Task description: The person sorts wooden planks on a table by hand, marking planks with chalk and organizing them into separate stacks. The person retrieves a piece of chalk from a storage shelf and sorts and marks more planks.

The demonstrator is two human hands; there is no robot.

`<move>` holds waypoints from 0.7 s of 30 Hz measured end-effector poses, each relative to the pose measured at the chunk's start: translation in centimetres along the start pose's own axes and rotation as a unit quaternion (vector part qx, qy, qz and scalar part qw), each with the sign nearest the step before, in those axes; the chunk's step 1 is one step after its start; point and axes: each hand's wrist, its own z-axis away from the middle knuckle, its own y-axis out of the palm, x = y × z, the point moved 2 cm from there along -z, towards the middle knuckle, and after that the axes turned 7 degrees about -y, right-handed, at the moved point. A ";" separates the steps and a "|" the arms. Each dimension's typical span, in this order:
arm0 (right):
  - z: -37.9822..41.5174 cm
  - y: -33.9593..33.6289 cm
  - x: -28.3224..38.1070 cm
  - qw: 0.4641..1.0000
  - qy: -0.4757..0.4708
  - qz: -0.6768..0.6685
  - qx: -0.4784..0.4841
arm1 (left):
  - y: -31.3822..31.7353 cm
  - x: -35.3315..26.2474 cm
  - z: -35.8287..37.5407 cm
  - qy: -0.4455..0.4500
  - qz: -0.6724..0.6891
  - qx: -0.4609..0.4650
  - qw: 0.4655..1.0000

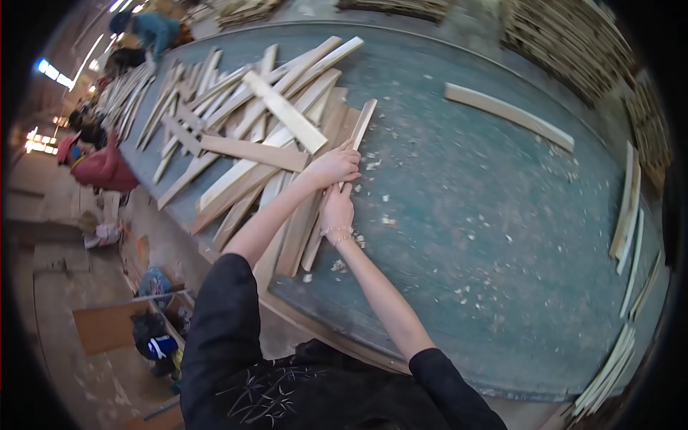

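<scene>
With the hands as the centre of the dial and twelve at the top of the view, a narrow wood strip [366,118] tilts up from between them toward one o'clock. The left hand [333,167] is the upper one, its fingers curled closed over the strip. The right hand [337,208], with a bracelet [337,231] at its wrist, is just below at six o'clock; its fingers are closed around the strip's nearer part, their tips mostly hidden.

The strip is at the right side of a loose pile of boards [265,154], which spreads over the green desk [444,215] from seven round to twelve o'clock, the boards crossing at many angles. One pale board [285,111] lies on top at eleven o'clock.

A single long board [509,116] lies apart at two o'clock, shavings [562,163] beside it. More shavings are scattered from one to six. Upright-looking strips [628,204] line the desk's edge at three, and a bundle of thin strips [605,369] is at four.

Beyond the desk, stacked wood [570,46] is at two, a person in red [104,163] at nine, and a person in blue-green [154,32] at ten.
</scene>
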 end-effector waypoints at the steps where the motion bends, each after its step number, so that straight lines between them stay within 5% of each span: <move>1: -0.7 1.5 1.3 0.999 -0.011 -0.004 0.030 | -1.4 1.5 1.7 0.012 -0.017 0.018 1.000; 3: -1.2 4.4 2.6 0.997 -0.036 -0.011 0.067 | -3.9 2.8 4.0 -0.031 -0.043 0.046 0.998; 6: -1.0 5.3 2.8 0.989 -0.134 -0.054 0.013 | -6.3 1.7 6.8 -0.219 0.139 -0.011 0.966; 7: -0.5 4.5 3.0 0.991 -0.120 -0.054 0.026 | -7.2 0.1 8.1 -0.225 0.143 -0.015 0.964; 9: 0.5 3.0 2.5 0.993 -0.101 -0.048 0.040 | -8.8 -3.4 10.8 -0.287 0.217 -0.192 0.913; 12: 2.4 0.6 0.7 0.992 -0.084 -0.088 -0.015 | -7.8 -7.4 15.9 -0.374 0.271 -0.218 0.860; 14: 4.0 -1.0 -1.1 0.977 0.032 -0.208 -0.034 | -5.4 -10.8 18.3 -0.424 0.320 -0.238 0.813; 16: 5.3 -1.9 -3.9 0.948 0.097 -0.300 -0.038 | -2.2 -14.9 20.2 -0.531 0.660 -0.183 0.498; 18: 7.5 -3.3 -5.3 0.832 0.261 -0.488 -0.031 | -1.7 -20.8 18.8 -0.458 0.808 -0.065 0.365; 19: 8.7 -4.2 -5.8 0.831 0.268 -0.486 -0.041 | -1.5 -23.5 18.1 -0.373 0.895 -0.014 0.243; 20: 9.8 -4.9 -6.3 0.764 0.278 -0.581 -0.017 | -2.7 -26.2 17.1 -0.279 0.953 0.036 0.112; 21: 10.7 -6.2 -6.2 0.688 0.278 -0.670 0.008 | -2.1 -27.7 16.5 -0.279 0.953 0.045 0.112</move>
